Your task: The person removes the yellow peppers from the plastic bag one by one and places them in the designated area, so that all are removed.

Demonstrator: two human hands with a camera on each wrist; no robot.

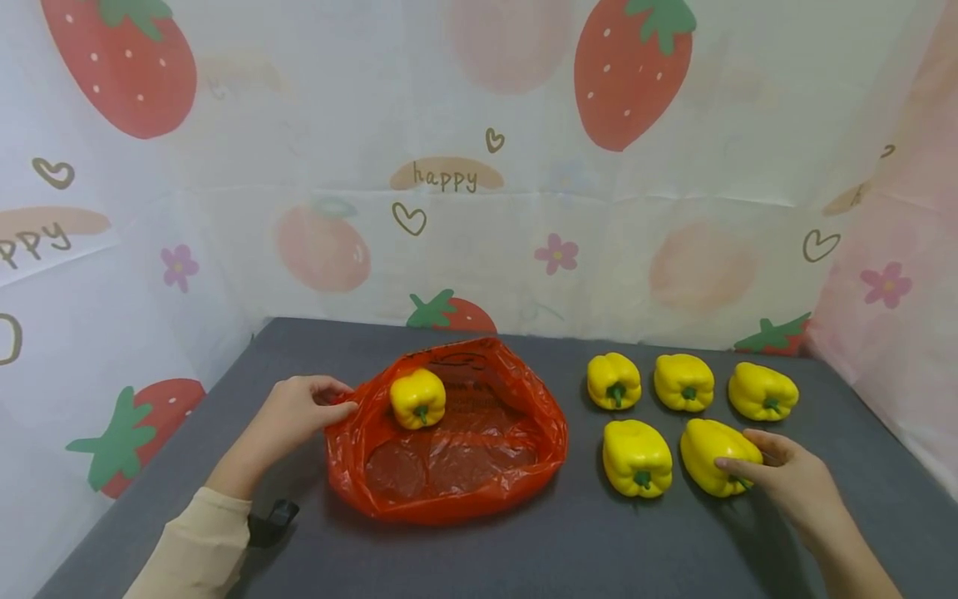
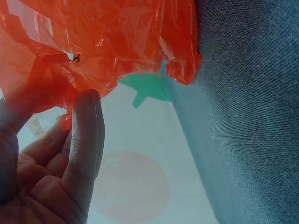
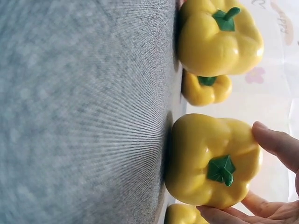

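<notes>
A red plastic bag [image 1: 449, 503] lies with its mouth spread wide on the dark grey table. Inside it, toward the left, is one yellow bell pepper [image 1: 417, 399]. My left hand [image 1: 295, 412] pinches the bag's left rim between thumb and fingers; the left wrist view shows the thin red film [image 2: 126, 32] at the fingertips. On the right, my right hand [image 1: 797, 482] grips another yellow bell pepper [image 1: 707, 453], the front-row right one, thumb on one side and fingers on the other. In the right wrist view this pepper [image 3: 201, 158] appears to rest on the table.
Beside the held pepper stands another front-row pepper [image 1: 636, 457]. Behind are three more yellow peppers in a row: left [image 1: 614, 378], middle [image 1: 683, 381] and right [image 1: 762, 391]. A strawberry-print cloth [image 1: 479, 233] encloses the table's back and sides.
</notes>
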